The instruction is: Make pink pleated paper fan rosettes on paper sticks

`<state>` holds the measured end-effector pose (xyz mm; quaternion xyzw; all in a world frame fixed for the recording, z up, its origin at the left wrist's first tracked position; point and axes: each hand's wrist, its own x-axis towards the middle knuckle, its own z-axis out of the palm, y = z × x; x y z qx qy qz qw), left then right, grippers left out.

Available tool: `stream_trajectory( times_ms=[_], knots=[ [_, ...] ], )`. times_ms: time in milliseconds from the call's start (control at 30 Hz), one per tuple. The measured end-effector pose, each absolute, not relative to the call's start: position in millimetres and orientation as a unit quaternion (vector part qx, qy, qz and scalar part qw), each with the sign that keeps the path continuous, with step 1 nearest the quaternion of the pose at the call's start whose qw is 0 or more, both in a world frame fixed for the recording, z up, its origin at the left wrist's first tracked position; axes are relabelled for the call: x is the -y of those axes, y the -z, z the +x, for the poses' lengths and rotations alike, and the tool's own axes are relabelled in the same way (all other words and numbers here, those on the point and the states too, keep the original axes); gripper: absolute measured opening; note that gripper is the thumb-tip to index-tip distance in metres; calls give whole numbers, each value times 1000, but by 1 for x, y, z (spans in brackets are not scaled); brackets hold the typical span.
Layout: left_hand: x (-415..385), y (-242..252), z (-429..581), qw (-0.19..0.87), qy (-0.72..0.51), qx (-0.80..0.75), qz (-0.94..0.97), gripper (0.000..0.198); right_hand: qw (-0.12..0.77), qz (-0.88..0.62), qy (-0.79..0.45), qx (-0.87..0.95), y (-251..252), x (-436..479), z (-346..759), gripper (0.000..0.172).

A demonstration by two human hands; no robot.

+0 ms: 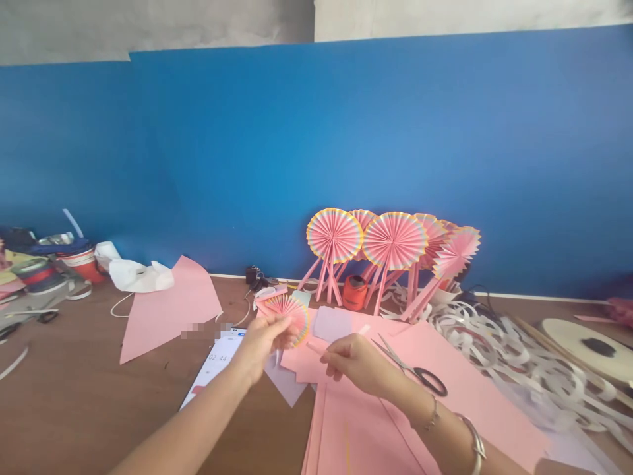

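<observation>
Between 2 hands (262, 343) (353, 363): 1 pleated fan (291, 310), 1 strip (316, 348).

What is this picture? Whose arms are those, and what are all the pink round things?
The picture comes from a camera worn on a person's head, so you see what they see: their own two arms reaching out over a brown table.

The left hand pinches a half-open pleated paper fan. The right hand holds a thin pink paper strip by its end.

The round things are finished paper fans on pink handles, leaning against the blue wall. Below the hands lie pink paper sheets, with scissors on top. An orange spool stands near the fans, curly white paper scraps lie to the right, and a phone lies under the left wrist.
</observation>
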<state>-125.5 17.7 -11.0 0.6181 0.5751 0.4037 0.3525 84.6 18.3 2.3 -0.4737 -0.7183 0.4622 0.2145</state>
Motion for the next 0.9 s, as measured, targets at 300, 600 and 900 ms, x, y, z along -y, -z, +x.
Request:
stream_trajectory(
  times_ms=[300,600,900],
  knots=[
    [-76,28,-160,60,-213,-502,836,20,235,-543,-359,722,-4,-29,86,30],
    [-95,34,-153,-134,-37,-424,895,26,239,-542,-355,723,2,-31,93,29],
    [-108,31,-147,-211,12,-378,902,21,260,-516,-358,733,2,-35,101,29]
  ],
)
